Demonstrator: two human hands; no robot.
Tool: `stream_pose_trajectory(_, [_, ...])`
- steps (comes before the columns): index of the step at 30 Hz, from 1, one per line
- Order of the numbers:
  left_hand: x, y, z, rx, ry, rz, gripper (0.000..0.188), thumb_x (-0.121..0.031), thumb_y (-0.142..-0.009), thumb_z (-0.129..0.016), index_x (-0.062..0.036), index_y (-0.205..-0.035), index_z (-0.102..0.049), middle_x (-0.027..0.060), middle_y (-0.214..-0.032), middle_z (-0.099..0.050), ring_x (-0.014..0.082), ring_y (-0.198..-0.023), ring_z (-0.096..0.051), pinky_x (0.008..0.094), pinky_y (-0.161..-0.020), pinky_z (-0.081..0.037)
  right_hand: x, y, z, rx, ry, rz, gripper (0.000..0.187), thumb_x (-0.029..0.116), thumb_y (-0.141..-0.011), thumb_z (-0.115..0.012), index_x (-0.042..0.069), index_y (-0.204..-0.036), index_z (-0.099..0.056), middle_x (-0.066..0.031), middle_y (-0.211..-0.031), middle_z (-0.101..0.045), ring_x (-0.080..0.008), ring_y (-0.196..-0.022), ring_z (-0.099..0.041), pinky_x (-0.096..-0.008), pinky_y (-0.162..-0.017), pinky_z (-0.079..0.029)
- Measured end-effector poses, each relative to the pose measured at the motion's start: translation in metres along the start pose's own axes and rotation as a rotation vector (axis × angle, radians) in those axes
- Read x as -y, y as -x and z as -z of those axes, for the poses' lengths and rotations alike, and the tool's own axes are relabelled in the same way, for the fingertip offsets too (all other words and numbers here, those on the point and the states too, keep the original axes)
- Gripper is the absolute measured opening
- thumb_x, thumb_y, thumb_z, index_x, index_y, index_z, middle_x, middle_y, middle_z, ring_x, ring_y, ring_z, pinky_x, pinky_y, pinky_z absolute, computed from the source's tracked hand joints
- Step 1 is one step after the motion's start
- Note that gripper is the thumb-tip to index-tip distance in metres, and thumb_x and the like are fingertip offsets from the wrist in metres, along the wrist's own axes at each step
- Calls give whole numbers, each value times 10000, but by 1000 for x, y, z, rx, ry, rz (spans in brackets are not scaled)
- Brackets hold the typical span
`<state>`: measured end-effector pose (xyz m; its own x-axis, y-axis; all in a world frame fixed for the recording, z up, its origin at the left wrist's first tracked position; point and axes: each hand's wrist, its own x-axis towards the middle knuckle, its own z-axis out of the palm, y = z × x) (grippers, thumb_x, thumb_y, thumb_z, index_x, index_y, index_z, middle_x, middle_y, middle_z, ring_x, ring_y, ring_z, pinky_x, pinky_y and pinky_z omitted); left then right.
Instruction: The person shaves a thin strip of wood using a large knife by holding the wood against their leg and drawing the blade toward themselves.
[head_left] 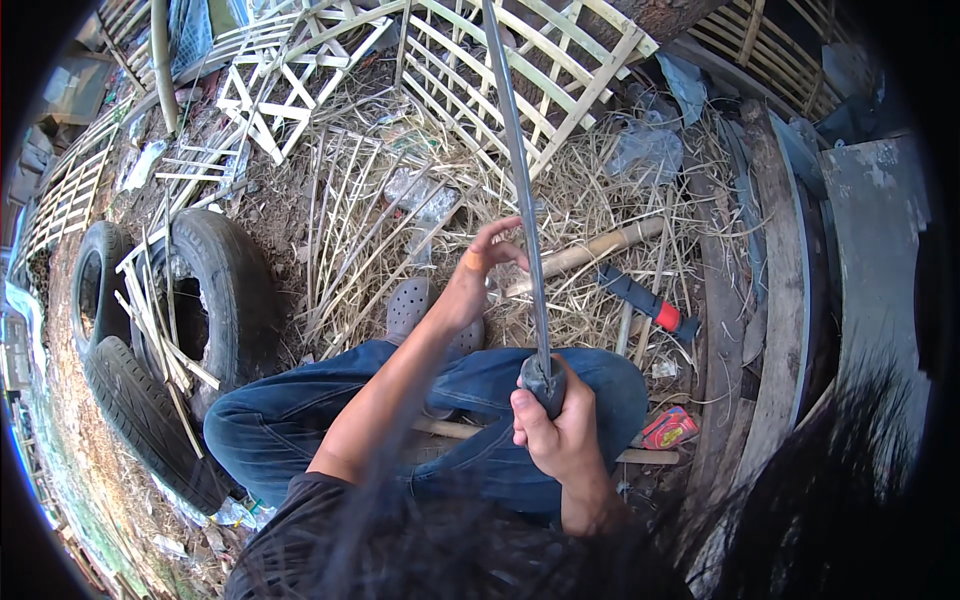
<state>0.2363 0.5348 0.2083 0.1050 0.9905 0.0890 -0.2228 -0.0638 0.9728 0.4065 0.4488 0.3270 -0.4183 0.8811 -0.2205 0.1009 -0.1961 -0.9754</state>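
My right hand (568,435) is wrapped round the dark handle of a long machete (522,175), thumb on top, above my right knee. Its narrow grey blade points up and away, past the upper edge of the view. Left of the blade's lower half is my left hand (470,280), fingers loosely curved and apart, with an orange patch near the wrist. The fingertips come close to the blade; whether they touch it I cannot tell. Beyond the blade a bamboo piece (600,252) lies on the straw. A black and red cylindrical object (648,300) is to its right.
Old tyres (225,275) with bamboo strips on them stand at left. Woven bamboo lattice panels (500,75) lie at the back. Thin strips (350,215) and shavings cover the ground. Wooden planks (770,260) run along the right. A red packet (670,428) sits beside my right knee.
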Motion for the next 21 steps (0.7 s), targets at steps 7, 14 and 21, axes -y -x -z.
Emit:
stream_pose_trajectory(7, [-15, 10, -4, -289, -65, -191, 867, -724, -881, -148, -30, -1379, -290, 127, -876, -629, 252, -1012, -574, 450, -1013, -320, 9, 5, -5, 19, -21, -58, 229, 220, -896, -594, 11, -901, -501, -14, -594, -505, -68, -461, -493, -217, -417, -430])
stream_pose_trajectory(14, [-34, 4, -37, -190, 184, 199, 724, -642, -935, -116, -108, -1352, -369, -7, -514, -389, 90, -461, -297, 242, -486, -249, 17, 9, -9, -4, 5, -79, 225, 206, -896, -589, 2, -917, -498, -26, -585, -502, -75, -454, -491, -222, -415, -427])
stream_pose_trajectory(21, [-30, 6, -41, -162, 141, 203, 654, -571, -964, -108, -113, -1340, -383, -11, -522, -398, 84, -489, -336, 231, -522, -276, 21, 22, -4, -19, -83, -96, 234, 217, -874, -632, 17, -882, -510, -6, -585, -521, -60, -469, -518, -217, -427, -424])
